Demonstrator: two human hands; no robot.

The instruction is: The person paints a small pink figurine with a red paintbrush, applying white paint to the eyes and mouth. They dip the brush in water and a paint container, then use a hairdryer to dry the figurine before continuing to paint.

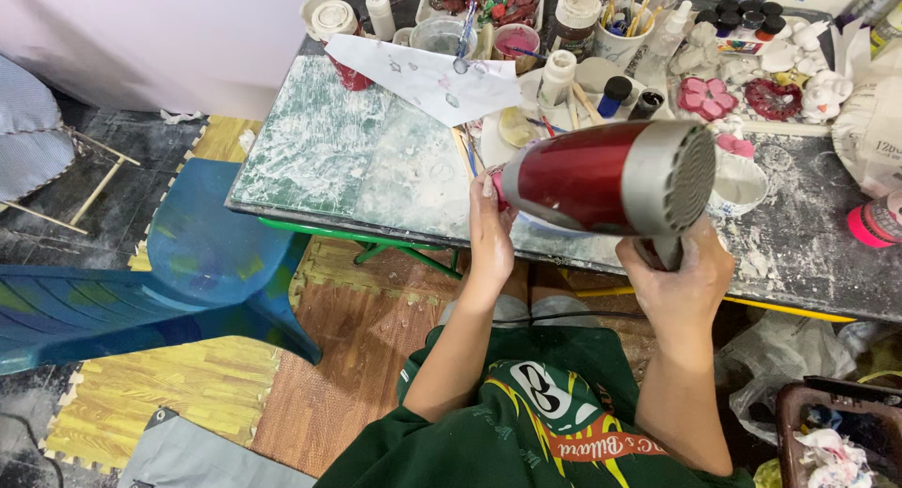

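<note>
A red and silver hair dryer [611, 176] is held over the near edge of the worktable [376, 178], its nozzle pointing left and down. My right hand [678, 279] is wrapped around its handle below the silver rear grille. At the nozzle end my left hand [490, 232] holds a small pink piece; most of that piece is hidden behind the dryer and my fingers. A black cord [564, 315] runs under the table edge between my forearms.
The table top carries a green plaster-smeared mat, a white paper sheet [432, 79], paint bottles, a brush cup [622, 39], a white bowl [742, 183] and white and pink plaster figures [707, 97]. A blue plastic chair [178, 272] stands at left on foam floor tiles.
</note>
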